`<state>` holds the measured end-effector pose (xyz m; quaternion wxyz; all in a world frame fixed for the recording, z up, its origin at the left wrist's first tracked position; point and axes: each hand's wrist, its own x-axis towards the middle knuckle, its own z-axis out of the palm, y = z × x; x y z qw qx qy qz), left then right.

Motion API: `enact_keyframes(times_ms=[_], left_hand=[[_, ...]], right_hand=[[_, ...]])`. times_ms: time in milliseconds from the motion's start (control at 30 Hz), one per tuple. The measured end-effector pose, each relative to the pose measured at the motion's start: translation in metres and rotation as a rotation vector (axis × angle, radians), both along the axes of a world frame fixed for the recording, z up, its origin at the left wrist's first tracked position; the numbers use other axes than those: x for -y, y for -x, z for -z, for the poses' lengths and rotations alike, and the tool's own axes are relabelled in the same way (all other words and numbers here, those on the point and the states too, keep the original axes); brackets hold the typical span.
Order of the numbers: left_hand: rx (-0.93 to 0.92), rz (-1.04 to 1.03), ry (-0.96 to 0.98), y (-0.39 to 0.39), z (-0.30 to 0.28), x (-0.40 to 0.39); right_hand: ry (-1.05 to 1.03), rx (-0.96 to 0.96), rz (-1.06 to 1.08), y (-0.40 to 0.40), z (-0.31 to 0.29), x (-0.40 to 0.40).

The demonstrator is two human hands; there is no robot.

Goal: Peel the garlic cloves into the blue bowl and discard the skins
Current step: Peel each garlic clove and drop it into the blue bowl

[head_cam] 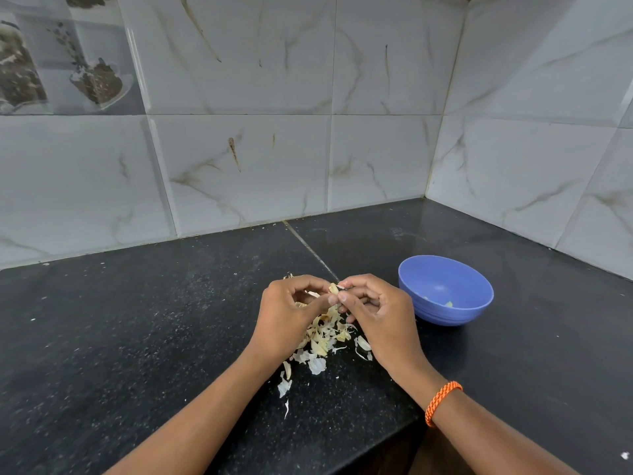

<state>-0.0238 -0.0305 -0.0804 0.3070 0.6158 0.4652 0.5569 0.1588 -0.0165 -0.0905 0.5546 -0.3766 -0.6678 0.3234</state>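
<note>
A garlic clove [333,289] with pale skin sits between the fingertips of both hands, above the counter. My left hand [289,315] pinches it from the left with curled fingers. My right hand [376,311] pinches it from the right. Under the hands lies a heap of garlic skins [325,341], with loose flakes trailing toward me. The blue bowl [445,289] stands upright just right of my right hand, with a few small pale pieces at its bottom.
The black speckled counter [154,320] runs into a corner of white marble-look wall tiles [274,159]. Its front edge steps back near my right forearm, which wears an orange bracelet [442,401].
</note>
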Motion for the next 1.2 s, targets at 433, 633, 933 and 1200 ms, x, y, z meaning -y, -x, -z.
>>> enact_keyframes(times_ms=[433, 633, 933, 1200], left_hand=[[0.086, 0.057, 0.024, -0.0022, 0.0025, -0.0005], [0.049, -0.032, -0.014, 0.0014, 0.0031, -0.0032], [0.000, -0.065, -0.004, 0.0031, 0.0010, -0.0027], [-0.019, -0.093, 0.023, 0.0027, -0.0013, 0.0003]], right_hand=[[0.039, -0.090, -0.110, 0.0034, -0.0012, -0.0018], [0.069, -0.127, -0.097, 0.0009, -0.0030, -0.0012], [-0.047, 0.092, 0.062, -0.0017, 0.0018, -0.0067], [0.022, 0.045, 0.063, -0.0012, 0.0018, -0.0064]])
